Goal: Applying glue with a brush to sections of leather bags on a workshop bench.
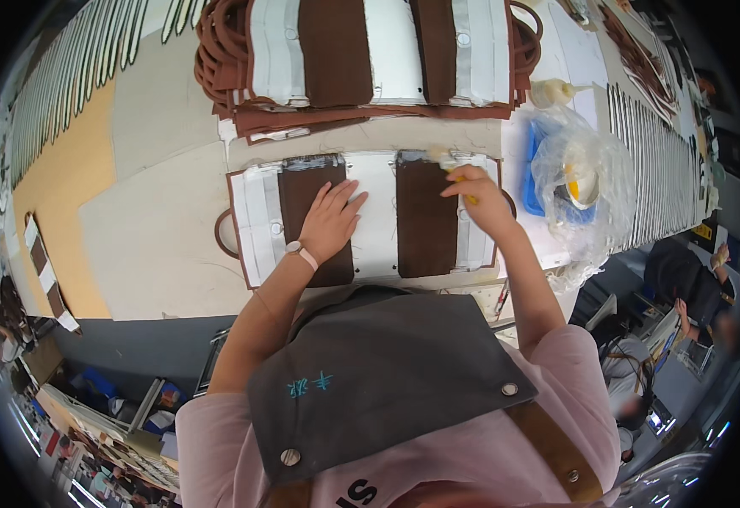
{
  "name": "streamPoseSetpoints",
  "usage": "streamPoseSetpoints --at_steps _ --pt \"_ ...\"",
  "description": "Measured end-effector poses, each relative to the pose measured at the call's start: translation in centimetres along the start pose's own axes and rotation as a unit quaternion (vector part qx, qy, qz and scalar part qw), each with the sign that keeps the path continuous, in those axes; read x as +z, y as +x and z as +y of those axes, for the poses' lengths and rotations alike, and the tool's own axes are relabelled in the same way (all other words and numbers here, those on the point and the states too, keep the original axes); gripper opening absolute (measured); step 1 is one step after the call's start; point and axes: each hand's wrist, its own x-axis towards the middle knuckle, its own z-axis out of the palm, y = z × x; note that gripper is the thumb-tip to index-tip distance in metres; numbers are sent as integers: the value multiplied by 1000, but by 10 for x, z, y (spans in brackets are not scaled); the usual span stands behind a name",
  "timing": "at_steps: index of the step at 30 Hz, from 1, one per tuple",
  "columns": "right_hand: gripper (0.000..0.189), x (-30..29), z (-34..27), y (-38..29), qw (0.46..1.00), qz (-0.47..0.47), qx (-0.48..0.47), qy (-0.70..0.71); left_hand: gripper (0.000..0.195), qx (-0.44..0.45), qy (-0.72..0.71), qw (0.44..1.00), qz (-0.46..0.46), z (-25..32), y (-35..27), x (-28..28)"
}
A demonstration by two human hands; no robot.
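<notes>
A flat bag panel [373,247] with white backing, two dark brown strips and a brown handle loop at each side lies in front of me. My left hand [331,219] rests spread on it, over the left brown strip [312,190] and the white middle. Between the fingers of my right hand [481,197] is a small brush with a yellow handle [469,198]. Its blurred bristles [441,154] are at the panel's far edge, by the right brown strip [427,222]. Wet-looking, whitish smears lie along the far ends of both strips.
A stack of similar panels [370,111] stands beyond. To the right, a plastic bag [611,171] surrounds a round container [582,187] beside a blue tray [533,168]; a squeeze bottle [551,93] lies farther back. Rows of narrow strips [656,171] line the table's right side. Other people work lower right.
</notes>
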Motion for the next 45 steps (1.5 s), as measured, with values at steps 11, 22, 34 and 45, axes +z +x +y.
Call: streamPoseSetpoints --at_steps 11,22,34,45 --pt "9 96 -115 98 969 -16 -77 234 39 -382 50 878 285 -79 -124 -74" --pt "14 77 -95 98 990 -70 -104 62 44 -419 -97 872 233 -94 -150 -67" --pt "13 93 -126 143 989 -94 -74 88 38 -396 -110 864 289 -102 -158 -51" --pt "13 129 -144 155 982 -138 -108 67 39 -406 -155 851 296 -102 -166 -48"
